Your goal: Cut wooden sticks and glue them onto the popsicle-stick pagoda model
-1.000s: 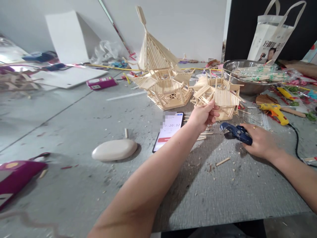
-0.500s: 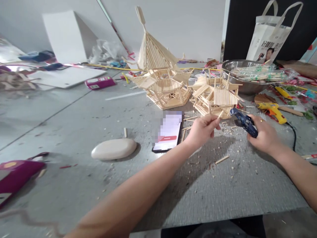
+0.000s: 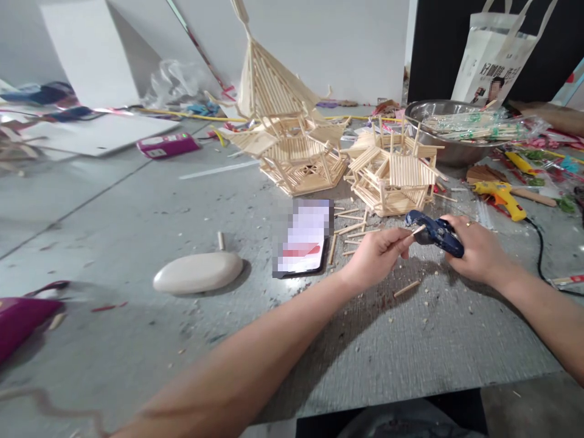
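Observation:
Between the fingertips of my left hand (image 3: 382, 258) is a short thin wooden stick (image 3: 418, 230), its free end at the jaws of the blue cutters (image 3: 440, 236). My right hand (image 3: 479, 249) is wrapped around the handles of those cutters. Whether the blade touches the stick I cannot tell. Just beyond my hands stands a small unfinished-looking stick pavilion (image 3: 392, 176). A taller stick pavilion (image 3: 303, 152) with a pointed roof rises to its left. Loose cut sticks (image 3: 351, 229) lie beside my left hand, and another cut piece (image 3: 406, 289) lies in front of it.
A phone (image 3: 303, 237) lies left of my hands, near a white oval case (image 3: 198, 273). On the right are a yellow glue gun (image 3: 499, 198) with a black cord and a metal bowl (image 3: 449, 155) of bagged sticks. A tote bag (image 3: 495, 61) stands behind.
The cutters have come left and my left hand slightly right and down, bringing the stick to the jaws. The view has shifted a little, so the surroundings appear further left.

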Motion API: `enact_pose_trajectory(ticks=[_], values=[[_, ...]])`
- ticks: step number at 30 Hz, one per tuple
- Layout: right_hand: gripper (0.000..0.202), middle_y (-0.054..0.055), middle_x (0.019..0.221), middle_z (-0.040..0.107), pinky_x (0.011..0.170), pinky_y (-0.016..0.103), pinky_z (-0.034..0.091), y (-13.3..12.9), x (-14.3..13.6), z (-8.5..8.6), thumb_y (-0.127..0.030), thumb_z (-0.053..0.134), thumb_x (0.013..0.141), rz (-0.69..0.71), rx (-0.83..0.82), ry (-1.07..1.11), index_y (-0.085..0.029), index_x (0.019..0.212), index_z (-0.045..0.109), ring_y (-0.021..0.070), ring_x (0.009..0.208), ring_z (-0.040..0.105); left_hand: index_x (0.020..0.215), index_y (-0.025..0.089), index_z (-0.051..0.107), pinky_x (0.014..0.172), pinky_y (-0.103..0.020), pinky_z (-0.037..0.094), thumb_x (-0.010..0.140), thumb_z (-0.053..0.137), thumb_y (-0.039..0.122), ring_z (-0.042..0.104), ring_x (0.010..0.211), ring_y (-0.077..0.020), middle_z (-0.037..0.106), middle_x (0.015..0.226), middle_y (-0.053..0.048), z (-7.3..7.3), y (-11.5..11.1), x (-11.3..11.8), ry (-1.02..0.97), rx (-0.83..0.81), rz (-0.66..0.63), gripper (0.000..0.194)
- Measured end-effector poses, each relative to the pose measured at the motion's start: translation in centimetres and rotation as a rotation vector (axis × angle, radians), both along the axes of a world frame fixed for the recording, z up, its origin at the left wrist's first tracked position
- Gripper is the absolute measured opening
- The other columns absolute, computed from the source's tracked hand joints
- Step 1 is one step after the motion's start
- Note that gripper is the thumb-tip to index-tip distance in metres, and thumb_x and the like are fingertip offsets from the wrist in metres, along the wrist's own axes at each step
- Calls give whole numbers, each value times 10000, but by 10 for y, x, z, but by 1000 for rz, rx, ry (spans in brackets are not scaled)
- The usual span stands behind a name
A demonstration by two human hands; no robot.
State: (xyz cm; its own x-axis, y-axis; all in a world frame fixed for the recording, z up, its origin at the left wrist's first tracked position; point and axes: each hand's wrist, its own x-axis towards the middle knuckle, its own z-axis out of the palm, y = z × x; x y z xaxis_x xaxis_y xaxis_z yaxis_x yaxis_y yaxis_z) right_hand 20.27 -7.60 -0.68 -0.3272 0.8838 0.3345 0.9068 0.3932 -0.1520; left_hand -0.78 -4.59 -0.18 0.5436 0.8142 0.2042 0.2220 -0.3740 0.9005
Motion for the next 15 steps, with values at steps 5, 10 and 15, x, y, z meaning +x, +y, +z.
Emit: enact_pose_trajectory(ticks=[5,10,15], values=[[459,95,949,593,690,361,422,-2,-2,0,-236,490,662,0,-22,-8,-187,1114,423,255,825,566,663,138,553,452,-195,333,831,398,278,405,458,-55,509,557,9,-2,0,0,2,12,-13,268],[447,94,951,597,671,351,423,-4,-2,0,-252,491,668,3,-37,-19,-187,1107,429,251,823,573,609,151,498,444,-190,316,828,406,261,385,456,-54,457,524,30,-1,-1,-1,17,4,-24,262],[463,102,977,609,666,358,427,-4,-2,-1,-257,484,662,-17,-47,-27,-173,1115,437,259,829,586,558,164,447,436,-187,295,832,398,249,367,458,-57,399,488,47,1,-1,-3,20,32,-36,292]])
